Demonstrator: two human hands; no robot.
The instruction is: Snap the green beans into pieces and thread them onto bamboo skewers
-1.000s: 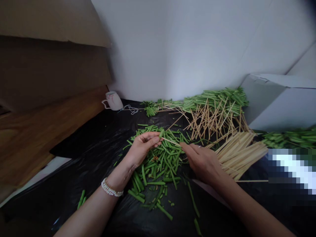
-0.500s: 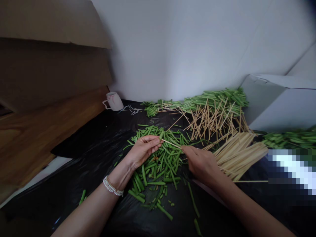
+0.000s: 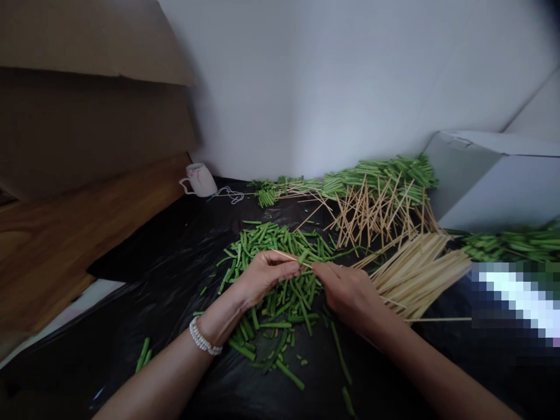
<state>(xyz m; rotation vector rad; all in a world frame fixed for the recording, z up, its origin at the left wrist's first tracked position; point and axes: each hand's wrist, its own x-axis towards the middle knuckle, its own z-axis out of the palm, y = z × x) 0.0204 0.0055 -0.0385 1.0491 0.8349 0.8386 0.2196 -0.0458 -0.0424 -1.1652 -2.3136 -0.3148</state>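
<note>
Here the left hand and right hand pinch a bamboo skewer with closed fingers.

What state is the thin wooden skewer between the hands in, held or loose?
Held: the skewer runs between the fingers of the left hand and the right hand.

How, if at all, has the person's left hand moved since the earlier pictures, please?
Yes, it has moved. Against the white mug by the wall, the left hand, at the wooden skewer, has shifted rightward in view and slightly toward the person.
</note>
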